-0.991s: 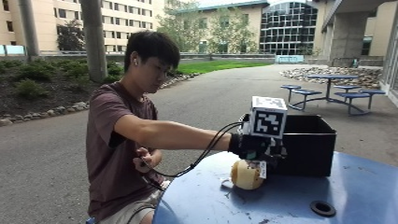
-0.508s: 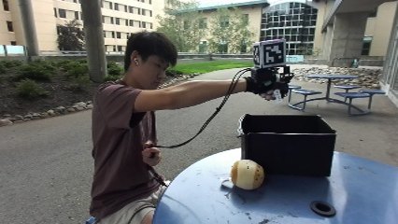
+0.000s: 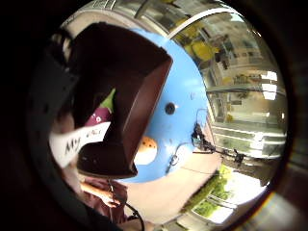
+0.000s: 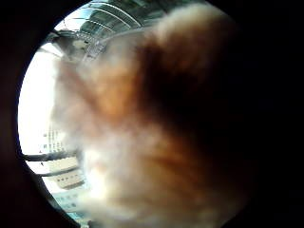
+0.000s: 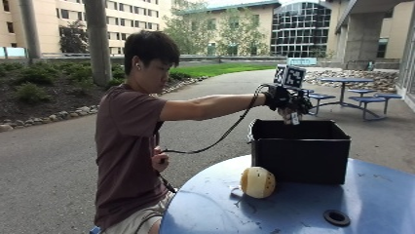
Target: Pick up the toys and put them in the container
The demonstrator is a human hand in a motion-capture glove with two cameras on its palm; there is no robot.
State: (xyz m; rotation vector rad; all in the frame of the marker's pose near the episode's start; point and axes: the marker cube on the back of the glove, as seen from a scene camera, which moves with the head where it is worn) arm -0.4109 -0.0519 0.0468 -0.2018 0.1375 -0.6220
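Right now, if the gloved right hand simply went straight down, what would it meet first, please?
Probably the black container: the gloved right hand hangs above its open top, so it would likely enter and reach the toys inside. Depth is uncertain.

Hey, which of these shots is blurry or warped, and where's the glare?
Thumb side palm view: a fuzzy brown toy fills it, out of focus, with blown-out sky at its edge. Little finger side palm view: strongly warped, bending the blue table and black container. Outside view: even daylight, soft shadow under the ball.
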